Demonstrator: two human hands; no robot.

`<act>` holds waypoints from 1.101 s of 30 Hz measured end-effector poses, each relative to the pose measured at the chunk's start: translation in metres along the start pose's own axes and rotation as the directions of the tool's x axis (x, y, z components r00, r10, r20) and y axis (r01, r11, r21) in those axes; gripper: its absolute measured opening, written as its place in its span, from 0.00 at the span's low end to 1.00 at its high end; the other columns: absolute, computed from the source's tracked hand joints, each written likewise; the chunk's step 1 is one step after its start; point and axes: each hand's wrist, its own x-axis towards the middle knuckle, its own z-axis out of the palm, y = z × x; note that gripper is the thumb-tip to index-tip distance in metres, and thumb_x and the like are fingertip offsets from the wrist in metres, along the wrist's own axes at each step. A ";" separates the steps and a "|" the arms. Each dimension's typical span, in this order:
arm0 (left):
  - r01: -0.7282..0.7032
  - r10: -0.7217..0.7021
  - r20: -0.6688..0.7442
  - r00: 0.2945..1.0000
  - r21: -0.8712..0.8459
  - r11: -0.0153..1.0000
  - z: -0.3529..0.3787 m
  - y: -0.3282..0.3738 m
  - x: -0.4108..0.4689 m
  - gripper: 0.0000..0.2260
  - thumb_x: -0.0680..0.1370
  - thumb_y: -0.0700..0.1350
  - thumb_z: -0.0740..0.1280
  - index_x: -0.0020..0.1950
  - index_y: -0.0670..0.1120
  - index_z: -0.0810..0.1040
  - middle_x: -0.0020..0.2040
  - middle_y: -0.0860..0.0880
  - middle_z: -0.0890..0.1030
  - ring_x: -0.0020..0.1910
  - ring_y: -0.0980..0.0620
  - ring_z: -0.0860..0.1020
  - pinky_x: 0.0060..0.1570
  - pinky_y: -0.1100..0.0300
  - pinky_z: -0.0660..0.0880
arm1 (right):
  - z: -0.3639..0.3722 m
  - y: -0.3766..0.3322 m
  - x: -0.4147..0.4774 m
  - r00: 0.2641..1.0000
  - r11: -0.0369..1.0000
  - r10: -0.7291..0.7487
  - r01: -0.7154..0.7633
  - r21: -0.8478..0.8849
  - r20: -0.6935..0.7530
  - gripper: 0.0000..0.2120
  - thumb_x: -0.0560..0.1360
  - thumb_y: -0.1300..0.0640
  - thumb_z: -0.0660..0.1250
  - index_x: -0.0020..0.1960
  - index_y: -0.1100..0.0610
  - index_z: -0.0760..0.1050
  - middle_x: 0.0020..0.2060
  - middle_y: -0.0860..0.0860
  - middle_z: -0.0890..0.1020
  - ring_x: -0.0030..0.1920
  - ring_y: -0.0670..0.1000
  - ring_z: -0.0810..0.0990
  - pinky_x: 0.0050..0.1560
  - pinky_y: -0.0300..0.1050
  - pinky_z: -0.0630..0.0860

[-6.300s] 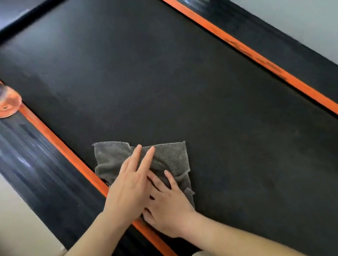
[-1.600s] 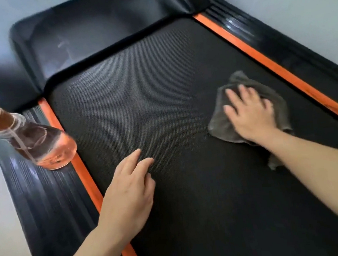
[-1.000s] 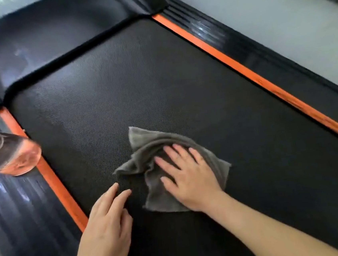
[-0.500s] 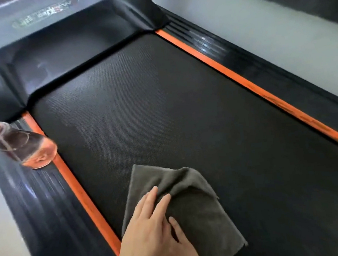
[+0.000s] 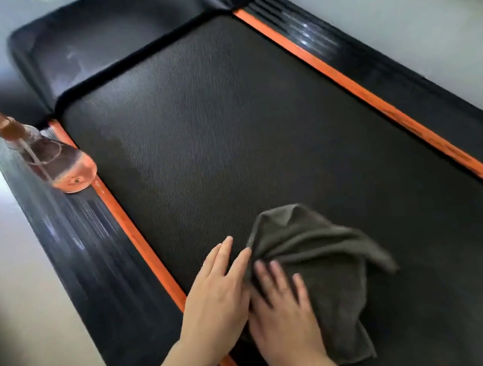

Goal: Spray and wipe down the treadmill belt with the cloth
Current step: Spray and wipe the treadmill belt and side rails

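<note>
1. The belt [image 5: 231,154] is best wiped in overlapping strokes (a judgement).
2. The cloth [image 5: 326,263] is bunched at the belt's near left and should be flattened.
3. It is pressed under the flat right hand [image 5: 283,306]; the left hand [image 5: 215,290] is laid flat beside it, on the belt.

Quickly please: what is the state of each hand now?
Left hand: open, flat on the treadmill belt beside the grey cloth.
Right hand: open, fingers straight, pressing the grey cloth.
</note>
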 end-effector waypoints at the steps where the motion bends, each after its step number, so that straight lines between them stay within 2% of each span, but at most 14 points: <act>1: 0.007 -0.007 -0.009 1.000 0.010 1.000 -0.001 0.000 -0.001 0.25 0.73 0.45 0.55 0.68 0.46 0.77 0.70 0.40 0.74 0.69 0.43 0.71 0.68 0.57 0.68 | 0.001 -0.011 -0.007 0.992 0.993 -0.121 0.121 -0.001 0.030 0.24 0.74 0.43 0.59 0.69 0.45 0.72 0.74 0.48 0.70 0.74 0.53 0.68 0.70 0.59 0.60; 3: -0.036 0.034 0.031 0.999 0.058 0.998 0.005 0.000 -0.014 0.26 0.72 0.45 0.54 0.69 0.46 0.76 0.72 0.40 0.72 0.70 0.41 0.71 0.67 0.51 0.71 | 0.002 -0.009 -0.023 0.959 0.960 -0.277 0.279 -0.018 0.063 0.25 0.74 0.43 0.60 0.71 0.42 0.68 0.71 0.44 0.73 0.75 0.50 0.67 0.71 0.57 0.59; 6: -0.183 0.165 0.114 0.980 0.174 0.968 0.016 -0.003 -0.034 0.28 0.71 0.45 0.56 0.72 0.47 0.73 0.76 0.41 0.67 0.73 0.42 0.68 0.68 0.47 0.71 | -0.014 0.019 -0.039 0.894 0.901 -0.434 0.431 0.052 0.115 0.22 0.73 0.47 0.62 0.67 0.41 0.72 0.71 0.43 0.73 0.75 0.49 0.66 0.75 0.52 0.63; 7: -0.227 0.202 0.138 0.970 0.204 0.952 0.021 -0.001 -0.038 0.29 0.71 0.46 0.56 0.73 0.47 0.72 0.76 0.42 0.66 0.74 0.43 0.68 0.69 0.47 0.68 | -0.021 0.031 -0.042 0.890 0.896 -0.444 0.441 0.054 0.107 0.22 0.72 0.49 0.62 0.66 0.42 0.74 0.71 0.44 0.74 0.75 0.49 0.67 0.74 0.50 0.64; 9: -0.256 0.222 0.166 0.961 0.230 0.939 0.028 0.004 -0.044 0.30 0.71 0.47 0.56 0.74 0.46 0.72 0.76 0.43 0.66 0.73 0.44 0.69 0.69 0.46 0.64 | -0.029 0.054 -0.048 0.934 0.937 -0.348 0.346 0.045 0.075 0.22 0.73 0.51 0.61 0.67 0.45 0.75 0.71 0.46 0.73 0.75 0.50 0.67 0.73 0.50 0.64; 11: -0.214 0.174 0.173 0.969 0.250 0.944 0.029 0.004 -0.050 0.29 0.72 0.47 0.56 0.74 0.44 0.71 0.75 0.43 0.68 0.72 0.43 0.70 0.68 0.46 0.62 | -0.029 0.069 -0.051 0.984 0.985 -0.171 0.170 0.033 0.055 0.24 0.77 0.49 0.59 0.72 0.49 0.71 0.74 0.50 0.70 0.75 0.51 0.66 0.71 0.52 0.62; 13: -0.143 0.094 0.172 0.981 0.298 0.944 0.027 -0.002 -0.059 0.29 0.74 0.48 0.56 0.75 0.42 0.70 0.75 0.41 0.67 0.72 0.41 0.70 0.68 0.43 0.62 | -0.021 0.066 -0.050 0.996 0.998 -0.063 0.064 -0.016 0.068 0.27 0.79 0.44 0.57 0.76 0.50 0.66 0.75 0.53 0.68 0.75 0.55 0.65 0.71 0.54 0.59; 15: -0.020 -0.038 0.159 0.987 0.349 0.937 0.020 -0.012 -0.065 0.30 0.74 0.51 0.56 0.74 0.38 0.69 0.74 0.38 0.68 0.72 0.39 0.70 0.69 0.40 0.61 | -0.012 0.043 -0.042 0.993 0.996 -0.070 0.074 -0.041 0.094 0.29 0.78 0.41 0.56 0.76 0.48 0.65 0.74 0.57 0.69 0.75 0.58 0.63 0.71 0.57 0.57; 18: 0.116 -0.203 0.178 0.963 0.409 0.905 0.012 -0.017 -0.060 0.32 0.73 0.53 0.56 0.69 0.33 0.72 0.70 0.35 0.72 0.69 0.37 0.73 0.67 0.38 0.58 | -0.004 -0.002 -0.016 0.988 0.991 -0.125 0.128 -0.026 0.093 0.28 0.76 0.40 0.57 0.75 0.45 0.67 0.75 0.57 0.67 0.76 0.57 0.64 0.71 0.59 0.56; 21: 0.126 -0.222 0.193 0.956 0.411 0.903 0.014 -0.009 -0.056 0.31 0.72 0.50 0.55 0.67 0.31 0.74 0.68 0.32 0.73 0.67 0.34 0.74 0.67 0.39 0.59 | -0.005 -0.008 -0.004 0.979 0.984 -0.173 0.177 -0.022 0.110 0.28 0.74 0.42 0.57 0.74 0.44 0.69 0.75 0.55 0.69 0.75 0.54 0.66 0.72 0.58 0.56; 25: 0.005 -0.105 0.237 0.966 0.389 0.921 0.020 -0.008 -0.066 0.29 0.72 0.48 0.56 0.68 0.34 0.74 0.70 0.30 0.70 0.69 0.32 0.71 0.70 0.41 0.55 | -0.005 0.017 -0.022 0.934 0.941 -0.328 0.337 -0.043 0.145 0.31 0.73 0.40 0.59 0.75 0.45 0.67 0.77 0.53 0.66 0.77 0.54 0.62 0.71 0.57 0.58; 28: 0.001 -0.094 0.244 0.965 0.356 0.934 0.024 -0.015 -0.059 0.28 0.72 0.47 0.57 0.67 0.34 0.76 0.70 0.32 0.71 0.68 0.33 0.73 0.71 0.43 0.54 | 0.000 0.025 -0.013 0.915 0.917 -0.380 0.392 -0.077 0.135 0.32 0.70 0.38 0.61 0.73 0.45 0.70 0.75 0.53 0.69 0.76 0.53 0.62 0.69 0.57 0.61; 31: 0.090 -0.126 0.087 0.988 0.333 0.939 0.020 -0.044 -0.030 0.27 0.74 0.45 0.54 0.69 0.32 0.73 0.70 0.33 0.71 0.68 0.35 0.73 0.72 0.44 0.53 | 0.001 0.002 0.034 0.914 0.915 -0.395 0.400 -0.049 0.098 0.33 0.71 0.38 0.61 0.74 0.47 0.69 0.74 0.53 0.69 0.76 0.53 0.62 0.70 0.56 0.59; 33: 0.107 -0.122 0.023 0.992 0.347 0.932 0.010 -0.059 -0.004 0.28 0.76 0.45 0.53 0.70 0.31 0.70 0.71 0.32 0.71 0.69 0.34 0.71 0.71 0.42 0.56 | -0.004 -0.014 0.069 0.922 0.921 -0.384 0.386 -0.045 0.060 0.33 0.74 0.38 0.59 0.76 0.49 0.67 0.76 0.52 0.67 0.77 0.53 0.62 0.72 0.56 0.57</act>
